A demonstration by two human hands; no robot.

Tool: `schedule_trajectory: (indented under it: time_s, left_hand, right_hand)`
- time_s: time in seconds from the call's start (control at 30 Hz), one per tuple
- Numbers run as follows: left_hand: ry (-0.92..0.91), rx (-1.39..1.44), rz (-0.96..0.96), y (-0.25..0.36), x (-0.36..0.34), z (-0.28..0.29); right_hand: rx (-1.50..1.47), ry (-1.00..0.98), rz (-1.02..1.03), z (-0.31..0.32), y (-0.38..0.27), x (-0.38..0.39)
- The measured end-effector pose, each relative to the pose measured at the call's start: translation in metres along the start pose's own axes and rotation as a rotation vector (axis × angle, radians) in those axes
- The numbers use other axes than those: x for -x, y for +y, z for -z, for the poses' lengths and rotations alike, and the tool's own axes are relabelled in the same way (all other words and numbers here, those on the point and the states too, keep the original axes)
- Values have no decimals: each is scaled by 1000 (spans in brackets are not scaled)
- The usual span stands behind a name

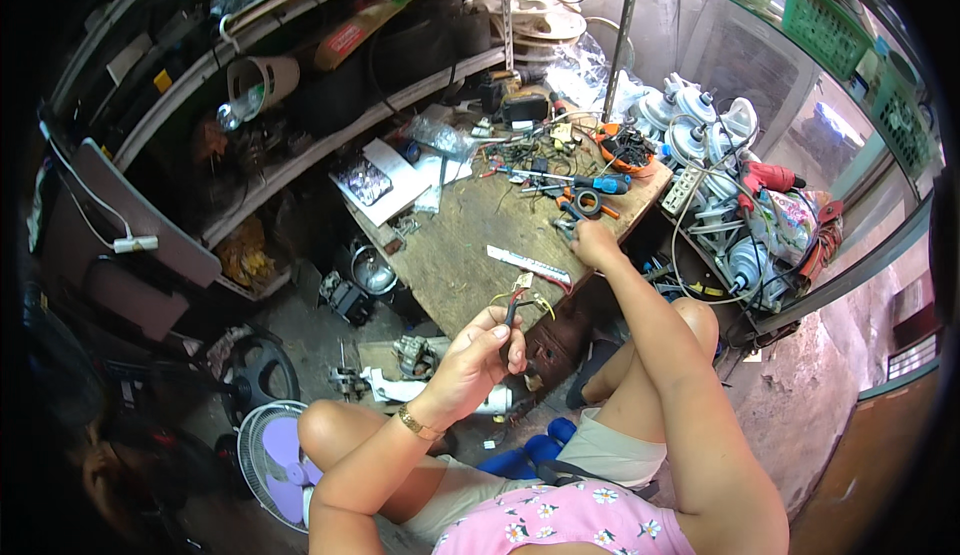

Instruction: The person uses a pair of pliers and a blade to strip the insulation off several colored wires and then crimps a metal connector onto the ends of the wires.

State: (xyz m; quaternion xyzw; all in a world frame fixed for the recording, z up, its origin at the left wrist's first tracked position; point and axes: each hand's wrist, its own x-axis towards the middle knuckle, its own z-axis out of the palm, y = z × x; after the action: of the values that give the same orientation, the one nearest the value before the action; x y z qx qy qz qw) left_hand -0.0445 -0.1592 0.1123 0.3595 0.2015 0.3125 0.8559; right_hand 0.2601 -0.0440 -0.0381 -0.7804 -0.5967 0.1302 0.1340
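Your left hand [483, 353] is gripping a bundle of wires [512, 309] between thumb and fingers, holding it up at the near edge of the bench [450, 245]. Red, black and yellow strands are showing, and a pale connector [524, 281] is topping the bundle at its far end.

Your right hand [597, 245] is reaching to the right side of the bench, its fingers curling in beside a pair of pliers [565, 225]; you cannot tell from here whether they are gripping it. A white cutter [530, 263] is lying between your hands, just beyond the wires.

Farther off, a roll of tape [587, 203] is resting near the right edge, and a blue tool [612, 185] is lying beyond it. An orange bowl [628, 163] is standing at the far right, holding dark bits. White papers [400, 193] are covering the left side. On the floor at near left, a fan [283, 460] is showing purple blades.
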Motion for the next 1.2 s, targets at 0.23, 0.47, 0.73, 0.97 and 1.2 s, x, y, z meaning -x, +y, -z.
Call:
schedule_trajectory:
  time_s: [0.23,0.47,0.73,0.97,1.2]
  left_hand:
    - [161,36,68,-58,5,40]
    - [202,-97,155,-88,15,42]
    - [362,-108,98,-105,15,56]
    - [326,-139,103,-112,13,53]
    - [295,-166,146,-121,14,46]
  right_hand:
    - [-586,118,-134,23,12,16]
    - [-1661,-187,31,45,-32,112]
    - [-1225,-656,-117,49,-58,219]
    - [-831,-606,121,22,-50,235]
    - [-835,-574,19,20,-47,230]
